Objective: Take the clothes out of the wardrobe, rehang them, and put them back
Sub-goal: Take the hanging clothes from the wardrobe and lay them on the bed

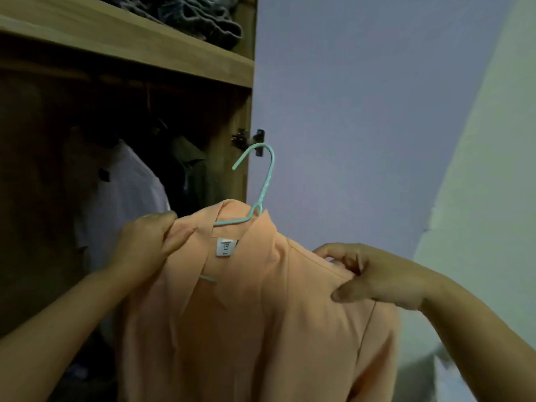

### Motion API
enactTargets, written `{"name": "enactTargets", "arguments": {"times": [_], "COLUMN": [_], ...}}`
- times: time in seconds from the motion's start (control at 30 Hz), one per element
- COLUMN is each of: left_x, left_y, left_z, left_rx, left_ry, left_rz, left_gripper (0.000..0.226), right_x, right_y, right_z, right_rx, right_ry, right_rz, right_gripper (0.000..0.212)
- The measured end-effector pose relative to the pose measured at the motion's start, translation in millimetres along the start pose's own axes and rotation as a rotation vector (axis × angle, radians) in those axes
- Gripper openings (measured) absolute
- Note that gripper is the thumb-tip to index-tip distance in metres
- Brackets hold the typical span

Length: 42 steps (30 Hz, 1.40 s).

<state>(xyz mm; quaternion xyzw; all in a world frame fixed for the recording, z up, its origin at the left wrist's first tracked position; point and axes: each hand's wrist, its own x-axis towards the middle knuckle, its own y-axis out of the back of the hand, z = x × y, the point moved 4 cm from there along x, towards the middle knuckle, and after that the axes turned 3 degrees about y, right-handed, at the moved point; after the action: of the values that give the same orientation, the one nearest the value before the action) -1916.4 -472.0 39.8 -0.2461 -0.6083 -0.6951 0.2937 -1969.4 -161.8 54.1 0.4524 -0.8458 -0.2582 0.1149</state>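
Where the view begins at the left, a wooden wardrobe (pixel 229 181) is seen open, its interior dark. On its upper shelf (pixel 124 44) a heap of folded dark clothes (pixel 185 15) is stored. Below, a pale shirt (pixel 124 192) and a dark green garment (pixel 188 166) are hung inside. A metal door hinge (pixel 246 139) is fixed at the wardrobe's right edge.

Left hand (pixel 148 242): closed on the left shoulder and collar of an orange collared shirt (pixel 246 314), fabric pinched between thumb and fingers.

The orange collared shirt is held up in front of the wardrobe, outside it, draped on a mint-green wire hanger (pixel 262 181). The hook is raised above the collar, beside the hinge. A white neck label (pixel 224 247) is shown inside the collar.

Right hand (pixel 374 280): clamped on the shirt's right shoulder, thumb under, fingers curled over the seam.

Behind, at the right, a pale violet wall (pixel 362 97) is recorded.
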Motion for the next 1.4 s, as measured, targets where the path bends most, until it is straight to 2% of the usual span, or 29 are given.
{"name": "enactTargets", "arguments": {"times": [0.1,0.13,0.27,0.37,0.6,0.8,1.0,1.17,1.27,1.4], "left_x": [-11.1,-14.1,-17.4,-14.0,-13.5,-22.0,-49.6,-92.0,-124.2,-175.8], "left_y": [-17.3,-23.0,-43.9,-61.0,-108.7,-132.4,-126.4,-105.4,-92.5,-73.7], "left_z": [57.5,77.9,155.2,209.1,316.3,400.7,482.1,539.7,572.5,621.0], "left_rx": [-0.067,-0.072,-0.114,-0.202,-0.503,-0.727,-0.889,-1.019,-1.081,-1.143], "left_ry": [-0.063,-0.087,-0.172,-0.244,-0.418,-0.665,-0.895,-1.073,-1.169,-1.255], "left_rz": [0.015,0.025,0.009,-0.017,-0.146,-0.25,-0.393,-0.444,-0.44,-0.481], "left_gripper": [0.042,0.041,0.038,0.039,0.042,0.045,0.046,0.047,0.039,0.061], "right_x": [-53.3,-69.7,-133.2,-183.7,-289.7,-365.5,-425.8,-470.7,-497.0,-534.6], "right_y": [17.7,21.8,37.9,49.9,48.1,12.0,-52.6,-111.1,-146.2,-190.2], "right_z": [24.0,32.0,65.6,87.8,108.8,111.9,96.7,76.4,62.2,39.9], "right_rx": [-0.219,-0.283,-0.469,-0.565,-0.752,-0.742,-0.699,-0.651,-0.624,-0.564], "right_ry": [-0.079,-0.104,-0.242,-0.376,-0.679,-0.89,-1.128,-1.317,-1.423,-1.574], "right_rz": [0.179,0.239,0.52,0.691,0.957,1.154,1.35,1.494,1.576,1.662], "right_gripper": [0.013,0.013,0.045,0.049,0.053,0.052,0.052,0.054,0.054,0.056]}}
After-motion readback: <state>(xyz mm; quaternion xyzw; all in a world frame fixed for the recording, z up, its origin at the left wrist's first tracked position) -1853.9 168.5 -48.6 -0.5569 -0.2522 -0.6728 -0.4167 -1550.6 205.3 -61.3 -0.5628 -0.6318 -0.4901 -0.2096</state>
